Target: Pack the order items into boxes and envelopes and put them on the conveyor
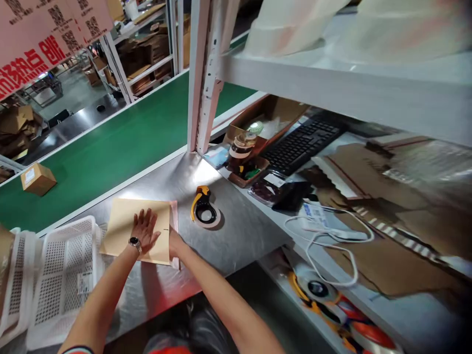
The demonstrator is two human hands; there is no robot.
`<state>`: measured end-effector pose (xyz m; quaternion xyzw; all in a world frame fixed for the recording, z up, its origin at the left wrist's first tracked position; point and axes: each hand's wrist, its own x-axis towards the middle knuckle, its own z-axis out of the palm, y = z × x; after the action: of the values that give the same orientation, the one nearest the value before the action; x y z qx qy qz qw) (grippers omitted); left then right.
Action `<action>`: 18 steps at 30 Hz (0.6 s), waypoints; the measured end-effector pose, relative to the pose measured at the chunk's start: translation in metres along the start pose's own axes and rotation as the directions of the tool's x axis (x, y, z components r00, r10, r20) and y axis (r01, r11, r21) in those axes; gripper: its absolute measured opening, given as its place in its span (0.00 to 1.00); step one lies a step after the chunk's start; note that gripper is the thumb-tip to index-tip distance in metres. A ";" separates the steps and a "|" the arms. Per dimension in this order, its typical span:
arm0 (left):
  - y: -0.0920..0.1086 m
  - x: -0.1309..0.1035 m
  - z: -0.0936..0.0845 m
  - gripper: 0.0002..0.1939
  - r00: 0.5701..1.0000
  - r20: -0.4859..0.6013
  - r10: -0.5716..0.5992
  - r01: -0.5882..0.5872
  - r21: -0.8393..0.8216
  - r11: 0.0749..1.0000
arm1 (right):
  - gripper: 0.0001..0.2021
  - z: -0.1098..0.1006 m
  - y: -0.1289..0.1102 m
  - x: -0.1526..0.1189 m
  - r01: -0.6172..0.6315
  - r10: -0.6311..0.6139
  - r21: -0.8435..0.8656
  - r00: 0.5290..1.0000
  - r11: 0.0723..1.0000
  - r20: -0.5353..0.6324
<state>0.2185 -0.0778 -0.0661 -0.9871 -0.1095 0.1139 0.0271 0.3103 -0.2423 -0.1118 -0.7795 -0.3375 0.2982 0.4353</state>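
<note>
A tan padded envelope (121, 223) lies on the metal worktable, with a pinkish strip along its right edge. My left hand (145, 230), with a watch on its wrist, rests flat on the envelope, fingers spread. At the envelope's right edge is my right hand (176, 244); its fingers are hidden in or under the envelope, and I cannot tell which. To the right, an orange-and-black tape dispenser (205, 209) with a roll of tape lies on the metal.
White plastic baskets (62, 275) stand at the left. Behind the table runs a green conveyor belt (147, 128) carrying a small carton (38, 179). A metal post (204, 78) rises at the table's back corner. On the right are a keyboard (302, 140), cardboard and a white cable (354, 265).
</note>
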 end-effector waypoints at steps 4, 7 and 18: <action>0.013 -0.003 0.011 0.42 1.000 -0.008 -0.009 0.009 -0.013 1.000 | 0.30 0.007 0.048 -0.073 0.246 -0.259 -0.261 0.966 0.933 -0.015; 0.018 -0.002 0.007 0.42 1.000 -0.003 -0.023 0.023 -0.020 1.000 | 0.28 0.021 0.075 -0.126 0.287 -0.325 -0.348 0.944 0.893 -0.053; 0.014 0.005 0.002 0.47 0.998 0.055 -0.031 0.033 -0.023 0.999 | 0.16 0.012 0.049 -0.125 0.123 -0.151 -0.125 0.958 0.985 -0.246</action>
<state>0.2262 -0.0907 -0.0699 -0.9819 -0.1274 0.1392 0.0142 0.2397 -0.3540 -0.1390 -0.8086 -0.3478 0.1463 0.4514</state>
